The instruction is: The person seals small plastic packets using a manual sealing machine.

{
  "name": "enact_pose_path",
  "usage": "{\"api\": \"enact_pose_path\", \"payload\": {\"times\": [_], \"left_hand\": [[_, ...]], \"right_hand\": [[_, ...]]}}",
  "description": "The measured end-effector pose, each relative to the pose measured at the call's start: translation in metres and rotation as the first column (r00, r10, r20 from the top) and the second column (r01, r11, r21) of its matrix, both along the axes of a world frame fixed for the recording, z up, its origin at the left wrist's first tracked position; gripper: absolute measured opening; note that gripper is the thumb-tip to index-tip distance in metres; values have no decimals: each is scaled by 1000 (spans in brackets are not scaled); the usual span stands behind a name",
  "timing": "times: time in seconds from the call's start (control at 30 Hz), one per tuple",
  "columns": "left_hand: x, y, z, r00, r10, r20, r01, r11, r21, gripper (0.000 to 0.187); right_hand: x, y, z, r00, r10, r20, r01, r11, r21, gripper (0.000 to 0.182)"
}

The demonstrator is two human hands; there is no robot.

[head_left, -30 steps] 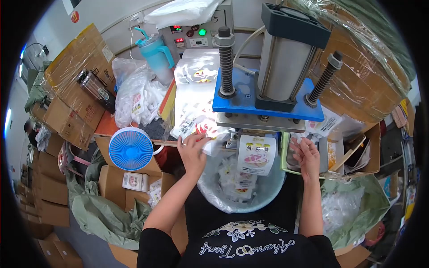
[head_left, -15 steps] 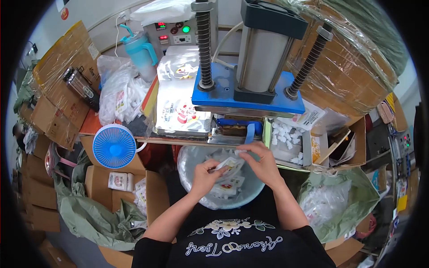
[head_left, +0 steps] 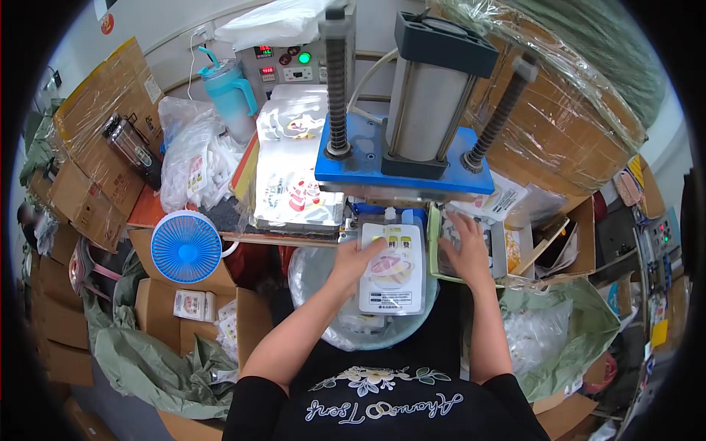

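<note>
My left hand (head_left: 358,264) is closed on the left edge of a white printed pouch (head_left: 393,275), its thumb across the front. The pouch stands upright over the round plastic-lined basin (head_left: 309,283), its top spout near the blue press (head_left: 403,184). My right hand (head_left: 468,250) has its fingers spread over the green-edged tray (head_left: 434,246) of small white spouts, right of the pouch. Whether its fingertips touch a spout cannot be made out. More pouches (head_left: 364,321) lie in the basin below.
Flat printed pouches (head_left: 298,195) are stacked on the bench left of the press. A blue fan (head_left: 186,248) sits above an open carton (head_left: 158,309) at left. A green-lined box (head_left: 588,331) with plastic bags is at right.
My left hand now holds the pouch up, facing the camera, over the basin. My right hand has moved right, from beside the other hand to the spout tray, and its fingers have spread.
</note>
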State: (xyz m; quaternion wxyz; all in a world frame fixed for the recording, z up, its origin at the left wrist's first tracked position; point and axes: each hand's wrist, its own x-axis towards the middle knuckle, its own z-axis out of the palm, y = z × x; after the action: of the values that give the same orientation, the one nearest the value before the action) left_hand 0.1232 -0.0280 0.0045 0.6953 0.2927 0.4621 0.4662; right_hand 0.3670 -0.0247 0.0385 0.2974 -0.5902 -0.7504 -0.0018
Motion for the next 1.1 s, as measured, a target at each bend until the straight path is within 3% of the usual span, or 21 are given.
{"api": "enact_pose_path", "payload": {"times": [0.1, 0.17, 0.23, 0.27, 0.3, 0.33, 0.37, 0.4, 0.43, 0.47, 0.5, 0.53, 0.6, 0.63, 0.7, 0.77, 0.83, 0.9, 0.93, 1.0, 1.1], "left_hand": [[2, 8, -6, 999, 3, 41, -1, 1000, -29, 30], [1, 10, -10, 999, 14, 45, -13, 1000, -25, 30], [-3, 11, -9, 1000, -22, -4, 22, 999, 28, 29], [-13, 15, -6, 1000, -24, -11, 24, 999, 22, 29], [-28, 22, 6, 954, -71, -293, 108, 988, 110, 33], [-43, 27, 14, 829, -82, -553, 210, 962, 172, 38], [-54, 30, 16, 825, -79, -559, 208, 963, 171, 38], [-65, 30, 17, 621, 232, -748, 146, 904, 401, 45], [-75, 29, 18, 334, 535, -776, 166, 777, 607, 53], [-82, 26, 11, 320, 535, -782, 167, 780, 603, 53], [-90, 21, -3, 137, 575, -807, 328, 742, 585, 59], [-97, 14, -14, -44, 619, -784, 481, 701, 526, 65], [-107, 4, -22, 79, 602, -795, 425, 701, 573, 54], [-112, 2, -22, 110, 597, -795, 381, 713, 588, 46], [-121, 2, -15, 201, 563, -802, 260, 759, 597, 31], [-109, -6, 5, 250, 650, -718, 203, 690, 695, 20], [-98, -20, 15, 559, 556, -615, 49, 719, 694, 9], [-77, -38, 23, 771, 337, -541, 9, 844, 537, 11], [-65, -44, 23, 810, 272, -520, 16, 875, 483, 13], [-49, -51, 9, 849, 152, -506, 60, 924, 378, 15], [-33, -59, -23, 863, 145, -483, 78, 908, 412, 14]], "right_hand": [[3, 6, -19, 984, -89, 152, 111, 983, -149, 41], [0, 8, -28, 990, -86, 115, 95, 993, -72, 32], [-6, 7, -26, 979, -181, 90, 199, 941, -273, 24], [0, 9, -34, 990, -126, 59, 134, 978, -159, 16], [7, 12, -39, 990, -128, 52, 135, 977, -163, 16], [15, 16, -43, 989, -90, -116, 72, 986, -153, 17], [24, 21, -49, 959, -46, -280, 9, 991, -132, 17], [33, 27, -57, 893, -65, -446, -2, 989, -149, 17], [33, 20, -33, 490, -352, -797, -192, 849, -493, 17], [38, 20, -29, 224, -366, -903, -333, 842, -424, 17], [43, 19, -28, -65, -383, -922, -445, 838, -317, 18], [41, 17, -24, -76, -384, -920, -453, 835, -311, 18], [39, 14, -19, -303, -388, -870, -377, 888, -265, 23], [42, 13, -25, -311, -392, -866, -372, 889, -268, 23], [53, 7, -36, -100, -283, -954, -391, 893, -224, 25], [44, 1, -24, -31, -274, -961, -383, 891, -241, 25], [30, -6, -16, 223, -277, -935, -261, 907, -331, 21], [9, -11, -10, 362, -237, -902, -200, 925, -323, 15], [-9, -16, 4, 412, -263, -872, -185, 913, -363, 14], [-36, -21, 9, 412, -168, -895, -299, 903, -308, 13], [-68, -28, 11, 381, -148, -913, -430, 845, -317, 11]]}}
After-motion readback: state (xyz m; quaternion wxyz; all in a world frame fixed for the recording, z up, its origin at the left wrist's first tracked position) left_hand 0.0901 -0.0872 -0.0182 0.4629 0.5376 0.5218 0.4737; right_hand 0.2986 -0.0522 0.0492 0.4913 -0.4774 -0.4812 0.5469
